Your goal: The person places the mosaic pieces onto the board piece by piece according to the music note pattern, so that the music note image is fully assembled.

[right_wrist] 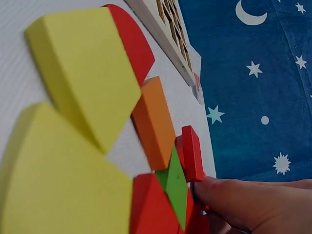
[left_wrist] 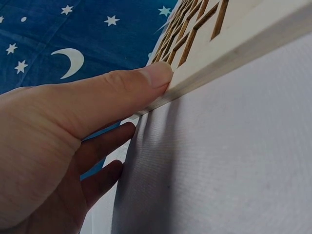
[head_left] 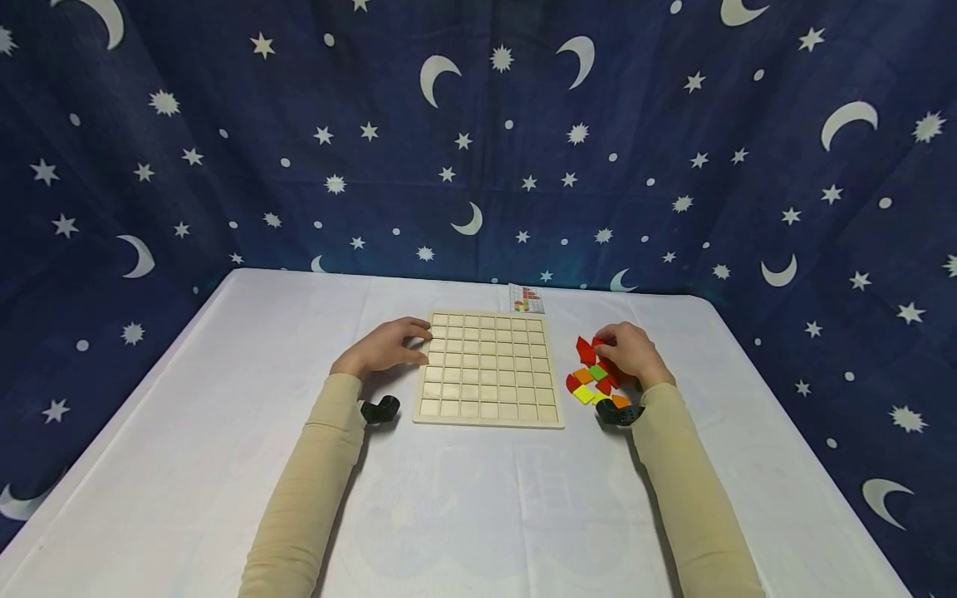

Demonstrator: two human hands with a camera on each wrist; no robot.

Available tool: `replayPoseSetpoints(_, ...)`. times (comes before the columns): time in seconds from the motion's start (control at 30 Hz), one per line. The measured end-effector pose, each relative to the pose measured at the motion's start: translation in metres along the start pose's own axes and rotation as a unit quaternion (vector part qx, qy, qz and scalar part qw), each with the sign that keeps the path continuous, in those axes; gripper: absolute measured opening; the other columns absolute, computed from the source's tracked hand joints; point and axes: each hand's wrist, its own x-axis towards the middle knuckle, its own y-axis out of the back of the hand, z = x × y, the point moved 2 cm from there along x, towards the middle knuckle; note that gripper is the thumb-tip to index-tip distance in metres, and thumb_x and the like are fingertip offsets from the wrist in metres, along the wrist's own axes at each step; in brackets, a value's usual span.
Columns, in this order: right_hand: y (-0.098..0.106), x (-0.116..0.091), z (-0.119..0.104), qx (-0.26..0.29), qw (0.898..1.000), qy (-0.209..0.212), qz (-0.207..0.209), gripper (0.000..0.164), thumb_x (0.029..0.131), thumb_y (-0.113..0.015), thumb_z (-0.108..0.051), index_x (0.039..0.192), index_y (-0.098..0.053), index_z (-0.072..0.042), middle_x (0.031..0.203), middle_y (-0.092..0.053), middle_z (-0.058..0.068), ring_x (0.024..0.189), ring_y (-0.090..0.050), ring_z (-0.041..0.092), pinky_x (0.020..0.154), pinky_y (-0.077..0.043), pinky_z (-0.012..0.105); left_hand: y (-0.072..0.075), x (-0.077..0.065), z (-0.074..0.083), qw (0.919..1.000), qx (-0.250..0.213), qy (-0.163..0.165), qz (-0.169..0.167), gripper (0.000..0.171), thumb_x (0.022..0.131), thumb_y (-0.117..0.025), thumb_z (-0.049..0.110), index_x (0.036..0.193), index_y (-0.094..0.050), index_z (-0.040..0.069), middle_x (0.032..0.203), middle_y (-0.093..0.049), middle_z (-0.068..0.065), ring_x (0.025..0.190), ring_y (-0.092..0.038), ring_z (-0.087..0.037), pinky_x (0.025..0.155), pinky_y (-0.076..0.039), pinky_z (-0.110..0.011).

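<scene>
L hand: fingers spread, thumb on board, ctr frame. R hand at blocks, ctr-right, thumb by red block; can't tell if pinching. Wrist cam hides some. Card, curtain abv board.

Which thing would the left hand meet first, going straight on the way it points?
The pale wooden board with a square grid: the left hand points at it from its left side, and the thumb appears to touch it, though exact depth is unclear.
</scene>
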Motion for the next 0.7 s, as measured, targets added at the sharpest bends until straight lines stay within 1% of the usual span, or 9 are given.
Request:
replayPoseSetpoints(0.13, 0.005, 0.002, -0.005, -0.01, 1.0, 0.013, 0.02, 0.032, 0.097, -0.062, -0.015, 0.124, -0.062, 0.001, 0.117, -0.061, 0.021, 0.11, -0.05, 0.037, 0.101, -0.035, 0.063, 0.002, 0.001, 0.001, 1.0, 0.001, -0.005, 0.002, 0.049, 0.087, -0.075, 0.02, 0.128, -0.061, -0.002, 0.146, -0.046, -0.018, 0.139, -0.036, -0.036, 0.115, -0.029, -0.048)
replayPoseSetpoints(0.23, 0.009, 0.003, -0.01, -0.014, 0.999, 0.019, 0.033, 0.031, 0.096, -0.062, -0.015, 0.123, -0.063, 0.001, 0.114, -0.061, 0.021, 0.11, -0.05, 0.038, 0.099, -0.033, 0.065, 0.003, 0.002, 0.001, 1.0, 0.001, -0.006, 0.003, 0.049, 0.087, -0.075, 0.02, 0.128, -0.061, -0.002, 0.146, -0.046, -0.018, 0.139, -0.036, -0.036, 0.116, -0.029, -0.048)
replayPoseSetpoints(0.5, 0.009, 0.005, -0.016, -0.022, 0.999, 0.022, 0.044, 0.032, 0.096, -0.062, -0.018, 0.123, -0.063, -0.001, 0.113, -0.061, 0.019, 0.108, -0.05, 0.036, 0.097, -0.034, 0.063, 0.002, 0.001, 0.002, 1.0, -0.004, 0.004, -0.002, 0.049, 0.087, -0.075, 0.02, 0.128, -0.061, -0.001, 0.146, -0.045, -0.018, 0.139, -0.035, -0.036, 0.116, -0.029, -0.048)
replayPoseSetpoints(0.7, 0.006, 0.008, -0.027, -0.022, 0.997, 0.044, 0.065, 0.032, 0.095, -0.065, -0.02, 0.122, -0.065, -0.002, 0.112, -0.06, 0.018, 0.105, -0.05, 0.034, 0.095, -0.035, 0.059, 0.0, -0.001, 0.001, 1.0, -0.004, 0.004, 0.001, 0.048, 0.087, -0.076, 0.021, 0.128, -0.062, -0.001, 0.146, -0.046, -0.017, 0.138, -0.036, -0.036, 0.115, -0.029, -0.048)
